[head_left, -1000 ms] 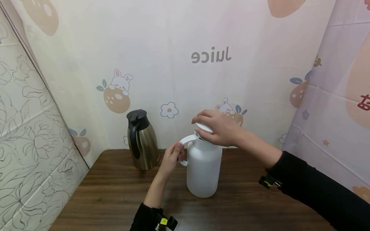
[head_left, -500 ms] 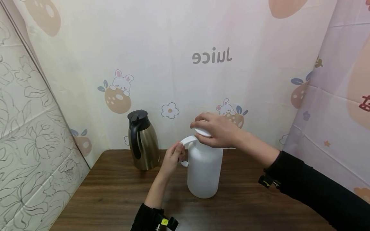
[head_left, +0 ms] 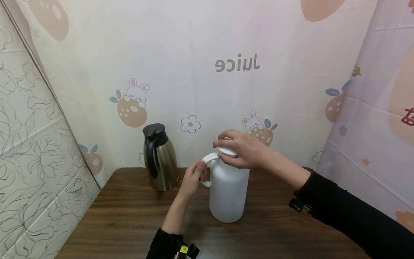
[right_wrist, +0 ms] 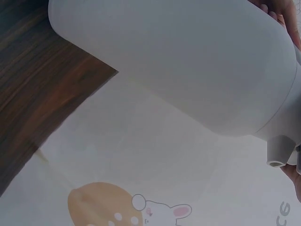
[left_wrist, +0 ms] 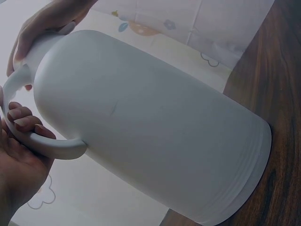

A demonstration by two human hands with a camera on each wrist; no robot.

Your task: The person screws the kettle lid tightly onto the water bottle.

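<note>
A white thermos jug stands upright on the table in the head view. My left hand grips its handle, the fingers curled through the loop in the left wrist view. On the jug's top is a white round lid, which my right hand holds from above with the fingers around its edge. The jug's mouth is hidden under the lid and hand. A short spout juts from the jug's neck in the right wrist view.
A gold vacuum jug with a black top and handle stands to the left of the white one. Both are on a dark wooden table, whose back edge meets a printed curtain.
One second ago the lid was tilted above the jug's mouth, whose rim showed. My right hand has brought it down onto the top. The left hand keeps its grip on the handle.
</note>
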